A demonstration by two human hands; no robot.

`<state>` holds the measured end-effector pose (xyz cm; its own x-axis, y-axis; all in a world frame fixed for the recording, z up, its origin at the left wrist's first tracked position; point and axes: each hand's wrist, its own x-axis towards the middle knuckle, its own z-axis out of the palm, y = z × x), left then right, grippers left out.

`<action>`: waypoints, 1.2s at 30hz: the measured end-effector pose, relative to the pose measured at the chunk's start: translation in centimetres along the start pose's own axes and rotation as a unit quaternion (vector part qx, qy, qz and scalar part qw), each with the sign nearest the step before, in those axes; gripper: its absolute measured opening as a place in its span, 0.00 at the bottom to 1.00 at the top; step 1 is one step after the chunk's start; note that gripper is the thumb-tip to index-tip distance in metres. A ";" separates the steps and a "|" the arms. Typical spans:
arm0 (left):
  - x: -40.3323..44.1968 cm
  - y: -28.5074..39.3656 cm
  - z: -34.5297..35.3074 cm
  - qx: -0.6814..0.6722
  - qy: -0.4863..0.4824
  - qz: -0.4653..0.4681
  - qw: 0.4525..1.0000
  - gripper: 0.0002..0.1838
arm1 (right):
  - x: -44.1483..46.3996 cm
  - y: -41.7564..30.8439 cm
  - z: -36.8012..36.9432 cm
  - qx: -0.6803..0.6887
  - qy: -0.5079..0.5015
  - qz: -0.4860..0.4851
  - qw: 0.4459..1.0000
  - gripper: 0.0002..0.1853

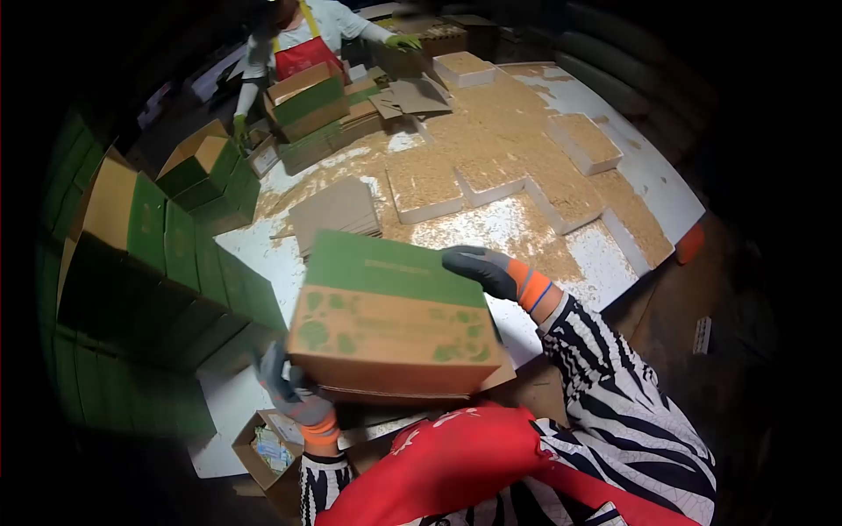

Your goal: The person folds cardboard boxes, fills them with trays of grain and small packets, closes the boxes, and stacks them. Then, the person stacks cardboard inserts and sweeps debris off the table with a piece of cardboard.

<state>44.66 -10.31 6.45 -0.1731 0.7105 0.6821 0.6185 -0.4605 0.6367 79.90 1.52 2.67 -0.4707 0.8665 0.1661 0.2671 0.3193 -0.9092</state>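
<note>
A green and brown cardboard box [395,320] is held tilted between my gloved hands, in front of my red apron. My right hand [491,273] grips its upper right edge, the fingers laid over the green part. At the lower left corner is my left hand [294,394], slightly blurred, its fingers around the box's edge. Just beyond the box, flat brown cardboard pieces [333,210] lie stacked on the white table [250,250]. A small open carton [254,456] with printed packets inside stands below my left hand.
Green boxes [167,245] are stacked high on the left. Loose brown material [491,131] and white trays [586,145] cover much of the table. Across it, a co-worker [307,44] in a red apron and green gloves stands beside open boxes [307,101].
</note>
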 end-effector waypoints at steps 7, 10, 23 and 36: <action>-4.7 -14.4 0.9 -0.462 -0.200 -0.592 0.630 0.39 | -6.5 -1.3 8.9 -0.282 -0.247 -0.196 0.906 0.10; -5.8 -16.6 -0.5 -0.043 -0.296 -0.350 0.888 0.32 | -8.9 1.1 10.2 0.010 -0.254 -0.118 0.960 0.16; -5.1 -12.8 2.0 0.076 -0.135 -0.448 0.881 0.20 | -4.3 31.6 -21.4 0.154 0.788 0.233 0.549 0.20; -3.7 -13.7 5.8 0.008 -0.168 -0.426 0.889 0.26 | -10.2 16.4 -17.7 0.343 0.688 0.124 0.627 0.27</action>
<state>41.24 -3.52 -6.90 -0.3469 0.9179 -0.1928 0.3845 0.3267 0.8634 103.95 4.68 -7.16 0.8117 0.5179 -0.2699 -0.4585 0.2789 -0.8438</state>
